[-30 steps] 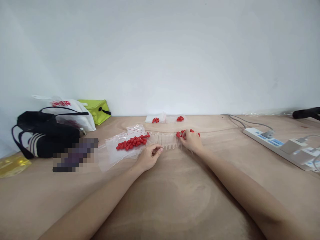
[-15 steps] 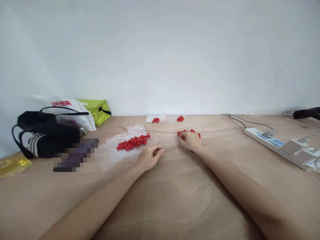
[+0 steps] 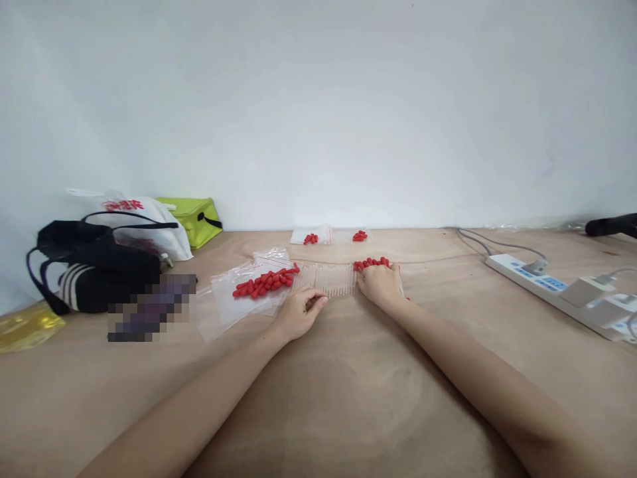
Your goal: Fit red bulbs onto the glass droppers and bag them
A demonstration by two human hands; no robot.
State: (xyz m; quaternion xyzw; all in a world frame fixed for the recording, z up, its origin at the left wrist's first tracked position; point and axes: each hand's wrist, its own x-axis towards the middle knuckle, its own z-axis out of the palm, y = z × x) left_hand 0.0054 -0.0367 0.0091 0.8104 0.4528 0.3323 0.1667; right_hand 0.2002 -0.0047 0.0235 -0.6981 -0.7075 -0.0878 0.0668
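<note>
Your clear narrow tubes (image 3: 336,279) lie on the wooden counter (image 3: 348,398) directly ahead of you, between your two hands, side by side in a close row with their lengths pointing away from you. They are colourless and see-through; the ends nearest you form a ragged, toothed edge, and individual tubes are too fine to count. At the right of this row stands a line of red bulbs (image 3: 377,263), bright, matt and rounded, packed tightly; whether each is seated on a tube cannot be told, since your right hand (image 3: 381,284) covers the area just below. That hand is palm down, fingers bent onto the near side of the red line; you cannot be confirmed as gripping anything. Your left hand (image 3: 301,313) rests apart from it at the near left corner of the row, fingers curled and thumb close to them; whether anything is pinched there cannot be told. Left of the tubes, a loose red pile (image 3: 263,283) of similar elongated pieces, lying at mixed angles, sits on overlapping clear resealable bags (image 3: 223,311). Toward the wall, two small red clusters, left (image 3: 311,239) and right (image 3: 359,236), lie on further pale bags (image 3: 298,234).
</note>
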